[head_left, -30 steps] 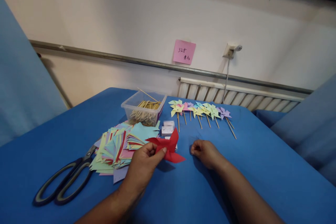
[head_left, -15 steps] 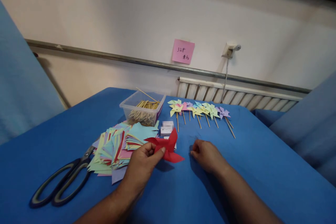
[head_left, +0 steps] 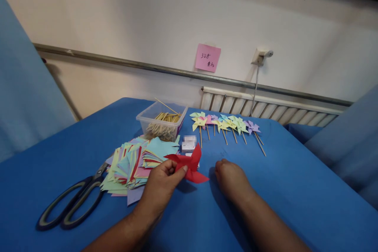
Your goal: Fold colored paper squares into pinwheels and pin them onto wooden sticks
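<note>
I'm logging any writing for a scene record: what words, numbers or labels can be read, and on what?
"32", with a character after it resembling 才: pink wall note, top line, handwritten.
Second line of that note: too unclear to read.
Small white box: print too small and pixelated to read.

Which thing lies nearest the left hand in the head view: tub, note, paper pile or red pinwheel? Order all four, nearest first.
1. Red pinwheel: held in the left hand.
2. Paper pile: beside that hand, to its left.
3. Tub: beyond the pile.
4. Note: up on the wall.
</note>
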The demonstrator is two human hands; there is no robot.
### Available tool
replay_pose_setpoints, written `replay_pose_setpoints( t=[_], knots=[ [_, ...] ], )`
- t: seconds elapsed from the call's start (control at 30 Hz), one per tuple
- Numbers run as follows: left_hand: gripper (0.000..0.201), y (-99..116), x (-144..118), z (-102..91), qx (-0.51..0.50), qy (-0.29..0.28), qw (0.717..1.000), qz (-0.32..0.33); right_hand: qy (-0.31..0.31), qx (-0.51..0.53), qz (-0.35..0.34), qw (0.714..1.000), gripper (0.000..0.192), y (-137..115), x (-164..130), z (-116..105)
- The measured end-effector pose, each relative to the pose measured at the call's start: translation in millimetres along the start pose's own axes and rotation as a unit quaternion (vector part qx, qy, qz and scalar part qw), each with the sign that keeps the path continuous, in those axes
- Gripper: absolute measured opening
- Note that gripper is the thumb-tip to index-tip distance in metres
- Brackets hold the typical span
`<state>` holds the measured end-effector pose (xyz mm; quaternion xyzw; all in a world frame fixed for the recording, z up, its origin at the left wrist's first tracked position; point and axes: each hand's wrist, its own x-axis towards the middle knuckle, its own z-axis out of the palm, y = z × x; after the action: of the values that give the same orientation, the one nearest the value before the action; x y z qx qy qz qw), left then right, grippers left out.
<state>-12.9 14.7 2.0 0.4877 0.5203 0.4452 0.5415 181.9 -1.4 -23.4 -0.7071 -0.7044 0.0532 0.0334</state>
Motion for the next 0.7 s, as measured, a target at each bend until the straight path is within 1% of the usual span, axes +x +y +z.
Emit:
replay_pose_setpoints(
  t=[0.17,0.37,0.7],
  knots=[
    [0.021,-1.8,-0.9,0.2,0.006,-0.005,1.000,0.002,-0.006,-0.019,0.002,1.000,0.026,-5.3,-0.6,-1.1],
    [0.022,0.2,-2.0,0.2,0.003,0.001,1.000,0.008,-0.007,-0.017,0.013,1.000,0.020,-5.4,0.3,1.8],
    [0.022,-0.2,0.5,0.1,-0.003,0.005,1.000,0.003,-0.008,-0.012,0.010,1.000,0.025,-5.4,-0.3,0.6]
  ],
)
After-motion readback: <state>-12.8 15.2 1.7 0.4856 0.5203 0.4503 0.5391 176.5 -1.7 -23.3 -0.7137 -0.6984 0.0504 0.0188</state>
